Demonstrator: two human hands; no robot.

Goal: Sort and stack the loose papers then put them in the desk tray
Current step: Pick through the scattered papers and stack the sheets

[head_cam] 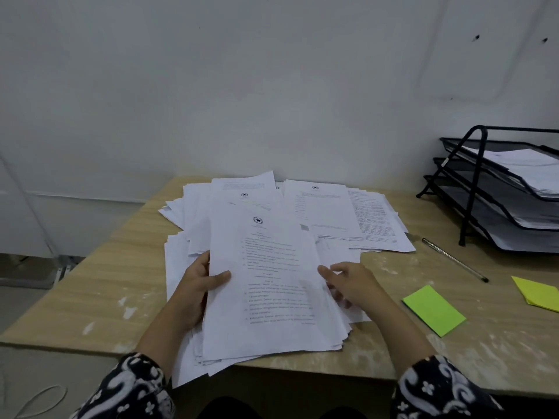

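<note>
- While the wooden surface [90, 285] spreads out in front of a white wall, loose papers [326, 213] lie scattered over its middle and far part, overlapping one another.
- A black three-tier desk tray [472, 182] stands at the far right of the surface, with sheets already in its tiers.
- A gathered stack of papers [266, 297] sits at the near edge, tilted slightly, a printed page with a star emblem on top.
- The left hand [193, 294] grips the stack's left edge, thumb curled over the top sheet.
- The right hand [354, 282] rests at the stack's right edge, its fingers [326, 272] loosely bent and touching the sheets.
- A green sticky pad [434, 309] and a yellow one [538, 293] lie to the right, near a pen [453, 260].
</note>
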